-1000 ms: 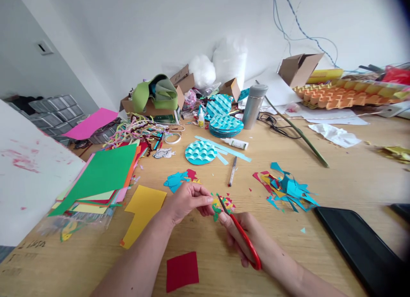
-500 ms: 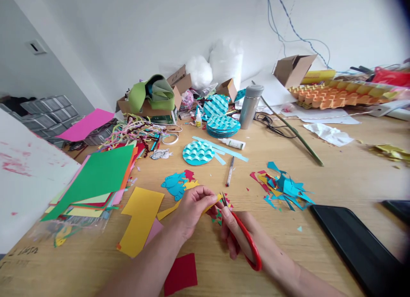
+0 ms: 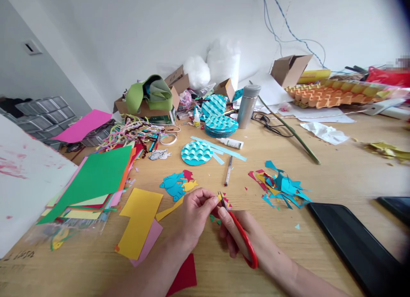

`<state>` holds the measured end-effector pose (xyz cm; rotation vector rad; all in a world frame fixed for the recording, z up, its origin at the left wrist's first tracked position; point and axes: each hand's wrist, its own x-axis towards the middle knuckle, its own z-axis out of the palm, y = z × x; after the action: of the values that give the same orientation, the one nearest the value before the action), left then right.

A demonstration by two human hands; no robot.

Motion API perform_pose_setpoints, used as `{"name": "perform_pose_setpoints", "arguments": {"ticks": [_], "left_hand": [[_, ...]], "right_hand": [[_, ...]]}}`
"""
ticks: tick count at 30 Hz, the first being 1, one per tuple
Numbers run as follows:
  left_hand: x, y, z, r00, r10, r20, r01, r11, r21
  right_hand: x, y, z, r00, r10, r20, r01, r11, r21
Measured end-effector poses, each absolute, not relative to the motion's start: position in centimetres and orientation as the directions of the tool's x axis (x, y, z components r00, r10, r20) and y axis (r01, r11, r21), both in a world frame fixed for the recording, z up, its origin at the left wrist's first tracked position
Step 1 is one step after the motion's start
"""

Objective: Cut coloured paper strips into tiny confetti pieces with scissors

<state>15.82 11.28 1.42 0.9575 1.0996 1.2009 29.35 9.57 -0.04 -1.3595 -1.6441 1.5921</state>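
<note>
Place: a craft workroom, by its cluttered pale wooden table (image 3: pixel 346 173).
Paper: a stack of bright coloured sheets (image 3: pixel 92 173); a heap of blue, red and yellow paper offcuts (image 3: pixel 285 184).
Cutting: red-handled steel-bladed scissors (image 3: pixel 241 232).
Gluing: a white plastic squeeze bottle (image 3: pixel 232 143), apparently glue.
Trimmings: a tangle of fuzzy multicoloured pipe cleaners (image 3: pixel 131 132).
Storage: an open brown cardboard box (image 3: pixel 290 71) and an orange moulded egg-crate tray (image 3: pixel 323 94).

The table (image 3: pixel 336 181) was viewed forward and down by one head-worn camera. The left hand (image 3: pixel 197 216) and right hand (image 3: pixel 238 233) were framed close toward six o'clock, the wall (image 3: pixel 160 28) farther toward twelve.
</note>
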Motion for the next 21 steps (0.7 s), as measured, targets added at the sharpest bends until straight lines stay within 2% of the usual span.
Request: {"name": "perform_pose_setpoints", "arguments": {"ticks": [8, 21], "left_hand": [[16.2, 11.1, 0.9, -0.002, 0.989, -0.145, -0.269, 0.139, 0.953], [16.2, 11.2, 0.8, -0.024, 0.99, -0.139, -0.247, 0.128, 0.96]], "right_hand": [[29.3, 9.5, 0.6, -0.395, 0.866, -0.307, 0.328, -0.18, -0.927], [29.2, 9.8, -0.4, -0.391, 0.86, -0.329, 0.299, -0.22, -0.929]]}}
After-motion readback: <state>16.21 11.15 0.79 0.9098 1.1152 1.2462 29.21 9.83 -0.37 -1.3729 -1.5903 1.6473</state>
